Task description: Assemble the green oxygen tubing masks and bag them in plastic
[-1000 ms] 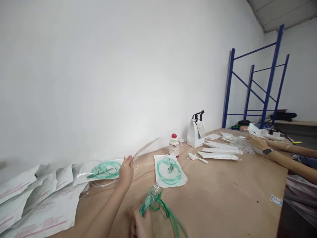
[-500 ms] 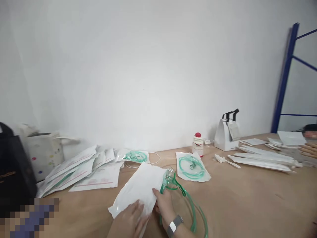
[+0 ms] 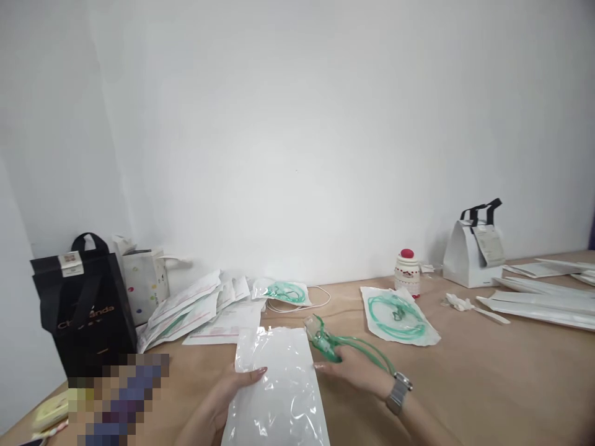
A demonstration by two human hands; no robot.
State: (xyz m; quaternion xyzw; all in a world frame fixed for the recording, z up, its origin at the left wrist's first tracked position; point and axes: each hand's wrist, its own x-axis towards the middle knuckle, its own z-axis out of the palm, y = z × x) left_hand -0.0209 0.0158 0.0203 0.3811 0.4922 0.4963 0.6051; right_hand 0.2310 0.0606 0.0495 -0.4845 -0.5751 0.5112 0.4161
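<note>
A glossy clear-fronted pouch with a white backing point(image 3: 279, 387) stands up in front of me, its top edge turned away. My left hand point(image 3: 239, 387) is closed on its left side, thumb lying across the front. My right hand point(image 3: 351, 370) is beside the pouch's right edge, fingers closed round a clear oxygen mask with green tubing point(image 3: 323, 339). The tubing point(image 3: 369, 350) loops back over that wrist, which wears a metal-band watch point(image 3: 398, 394). Part of the mask is hidden by the fingers. Whether the right thumb touches the pouch, I cannot tell.
Packed pouches point(image 3: 190, 313) are piled at the left beside a black bag point(image 3: 88, 310). Pouches with green tubing lie at the back point(image 3: 283, 291) and right point(image 3: 400, 316). A red-topped jar point(image 3: 407, 272), a white bag point(image 3: 469, 254) and flat white packets point(image 3: 543, 306) stand or lie further right.
The view has swung left. The pouch, tilted before, now stands straight and faces me. My right hand has moved the mask away from the pouch's edge, and my left thumb now grips the pouch's side.
</note>
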